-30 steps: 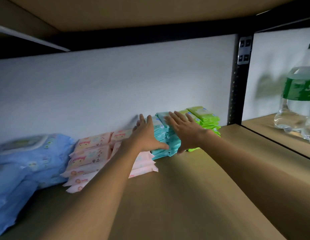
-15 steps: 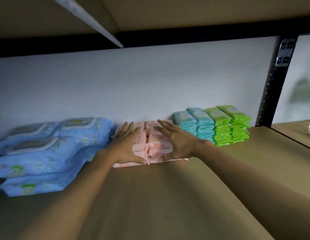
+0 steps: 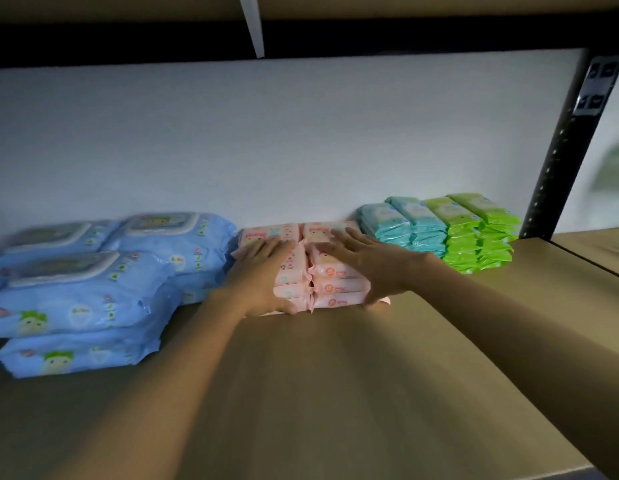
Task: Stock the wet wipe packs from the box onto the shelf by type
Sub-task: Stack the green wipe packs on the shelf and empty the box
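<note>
The shelf (image 3: 335, 393) already carries four sorted groups along its back wall: large blue packs (image 3: 93, 282) at the left, pink packs (image 3: 322, 271) in the middle, then teal packs (image 3: 401, 226) and green packs (image 3: 474, 233) at the right. The stocking looks almost done; the box is not in view, so I cannot tell what remains. The left hand (image 3: 263, 275) and right hand (image 3: 367, 265) lie with straight fingers flat on the front of the two pink stacks, pressing them, gripping nothing. It seems a final squaring of the pile.
</note>
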A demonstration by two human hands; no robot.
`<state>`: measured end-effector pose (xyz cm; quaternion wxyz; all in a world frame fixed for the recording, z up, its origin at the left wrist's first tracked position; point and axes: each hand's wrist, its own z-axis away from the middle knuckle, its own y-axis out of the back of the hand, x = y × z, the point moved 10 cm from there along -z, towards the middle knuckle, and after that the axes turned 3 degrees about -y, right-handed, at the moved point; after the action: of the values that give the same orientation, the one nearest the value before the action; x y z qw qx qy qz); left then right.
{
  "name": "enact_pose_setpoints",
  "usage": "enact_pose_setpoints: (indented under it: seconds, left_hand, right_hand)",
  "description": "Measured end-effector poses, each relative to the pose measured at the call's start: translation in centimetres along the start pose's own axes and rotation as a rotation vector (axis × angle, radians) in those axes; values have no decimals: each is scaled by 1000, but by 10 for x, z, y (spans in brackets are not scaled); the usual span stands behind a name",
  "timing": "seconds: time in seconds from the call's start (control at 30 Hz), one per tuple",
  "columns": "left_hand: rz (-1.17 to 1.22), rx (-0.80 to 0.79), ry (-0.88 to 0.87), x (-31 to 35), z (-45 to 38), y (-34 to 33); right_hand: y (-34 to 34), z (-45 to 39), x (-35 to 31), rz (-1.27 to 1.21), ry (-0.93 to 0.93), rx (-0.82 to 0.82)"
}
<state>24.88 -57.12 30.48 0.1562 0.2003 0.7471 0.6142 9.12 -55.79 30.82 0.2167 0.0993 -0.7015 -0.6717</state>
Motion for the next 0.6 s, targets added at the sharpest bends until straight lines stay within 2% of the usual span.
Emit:
enact_pose_setpoints:
  seconds: [0.1,0.4,0.5,0.6]
  left_hand:
    - [2,-40,-13,-2,-1,-2]
    - [-95,-113,4,0,-7,-9]
    - [-107,-78,3,3,-5,-6]
    - [-95,-108,18,5,-1,-2]
  right_hand:
    - [-2,1,3,64,0,-49]
    - [-4,2,3,10,4,-16]
    - [-2,-2,-3,-108,-20,59]
    - [-4,-4,-5,-87,-50,98]
